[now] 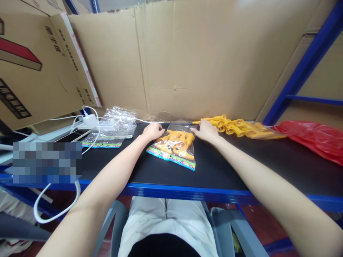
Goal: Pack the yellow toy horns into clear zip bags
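On your left hand (153, 131) the fingers curl down onto the far left corner of the bag (175, 148). On your right hand (206, 131) they lie nearly straight on its far right corner, and I cannot tell if they pinch it. The bag lies mid-table (241, 160), full of orange toys. You seem to be closing its mouth, so pull that edge taut and level. Keep the loose toys (235, 126) on the right clear of it.

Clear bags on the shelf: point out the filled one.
The bag between left hand and right hand, holding yellow pieces; the bags left of it look empty.
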`<state>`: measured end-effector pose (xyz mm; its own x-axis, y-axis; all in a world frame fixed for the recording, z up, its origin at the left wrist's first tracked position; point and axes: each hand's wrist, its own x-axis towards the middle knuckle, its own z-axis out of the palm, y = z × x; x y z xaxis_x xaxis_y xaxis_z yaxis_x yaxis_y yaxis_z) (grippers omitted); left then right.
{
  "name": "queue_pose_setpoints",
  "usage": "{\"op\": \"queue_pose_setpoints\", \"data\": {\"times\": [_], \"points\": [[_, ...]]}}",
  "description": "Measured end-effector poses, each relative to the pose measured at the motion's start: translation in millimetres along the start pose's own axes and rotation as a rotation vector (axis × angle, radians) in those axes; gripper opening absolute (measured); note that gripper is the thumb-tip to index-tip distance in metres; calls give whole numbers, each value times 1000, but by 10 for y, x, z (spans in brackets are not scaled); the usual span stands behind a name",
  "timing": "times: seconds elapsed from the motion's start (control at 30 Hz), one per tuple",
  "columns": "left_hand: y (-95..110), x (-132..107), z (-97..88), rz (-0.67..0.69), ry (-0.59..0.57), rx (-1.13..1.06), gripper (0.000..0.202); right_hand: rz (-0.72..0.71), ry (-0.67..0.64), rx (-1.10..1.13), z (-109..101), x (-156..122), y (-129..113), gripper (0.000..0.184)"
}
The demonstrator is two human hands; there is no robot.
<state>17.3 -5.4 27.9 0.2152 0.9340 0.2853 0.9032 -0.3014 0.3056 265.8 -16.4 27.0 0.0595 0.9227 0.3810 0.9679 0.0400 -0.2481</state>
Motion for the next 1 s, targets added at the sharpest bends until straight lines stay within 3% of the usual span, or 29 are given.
{"op": "queue_pose_setpoints", "data": {"times": [0.17, 0.37, 0.53, 0.7, 0.83, 1.0], "points": [[6, -43, 14, 42, -144, -225, 35, 33, -291, 116, -12, 37, -1, 45], [26, -50, 18, 4, -205, -335, 35, 68, -291, 398, 15, -19, -63, 24], [-42, 21, 136, -19, -58, -411, 22, 72, -286, 695, 65, -20, -75, 13], [-22, 20, 166, -181, -84, -703, 54, 78, -318, 924, 85, -28, -108, 12], [-15, 25, 124, -292, -120, -838, 60, 120, -348, 1091, 55, -56, -166, 16], [-101, 101, 124, -399, -85, -914, 59, 222, -410, 1206, 31, -71, -201, 15]]}}
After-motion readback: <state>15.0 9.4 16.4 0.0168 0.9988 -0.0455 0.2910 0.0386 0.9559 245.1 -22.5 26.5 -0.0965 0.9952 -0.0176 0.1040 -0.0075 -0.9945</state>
